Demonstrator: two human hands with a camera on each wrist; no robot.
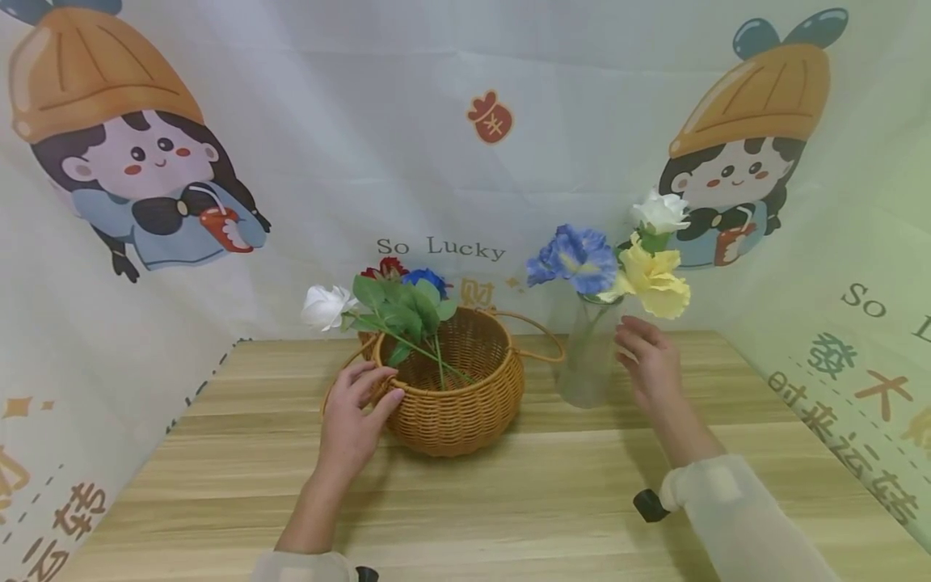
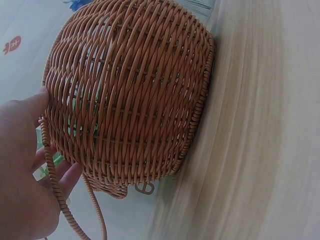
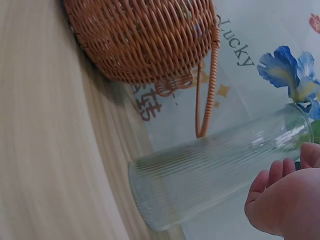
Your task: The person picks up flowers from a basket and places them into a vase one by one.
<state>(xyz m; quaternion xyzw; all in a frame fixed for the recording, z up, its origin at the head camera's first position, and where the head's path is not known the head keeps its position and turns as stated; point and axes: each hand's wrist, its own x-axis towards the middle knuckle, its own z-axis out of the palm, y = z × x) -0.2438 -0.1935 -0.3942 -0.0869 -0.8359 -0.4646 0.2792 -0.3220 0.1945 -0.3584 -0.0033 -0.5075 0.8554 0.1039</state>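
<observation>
A round wicker basket (image 1: 451, 424) stands on the table. My left hand (image 1: 354, 416) grips its left rim, thumb on the near outer side; in the left wrist view the hand (image 2: 22, 165) is beside the looped handle (image 2: 52, 172). Inside the basket lean a white rose (image 1: 327, 308), a red flower (image 1: 387, 268) and a blue flower (image 1: 425, 281), stems crossing. To the right, a clear ribbed glass vase (image 3: 210, 175) holds a blue-purple iris (image 1: 582, 259), a yellow flower (image 1: 655, 279) and a white rose (image 1: 660, 212). My right hand (image 1: 655, 364), fingers loosely bent, is beside the vase's upper part, holding nothing.
The wood-grain table (image 1: 509, 517) ends at a pale printed cloth backdrop (image 1: 378, 145) behind and at both sides. The basket's right handle (image 1: 545, 339) hangs out toward the vase. A black wrist device (image 1: 650, 505) sits under the right sleeve.
</observation>
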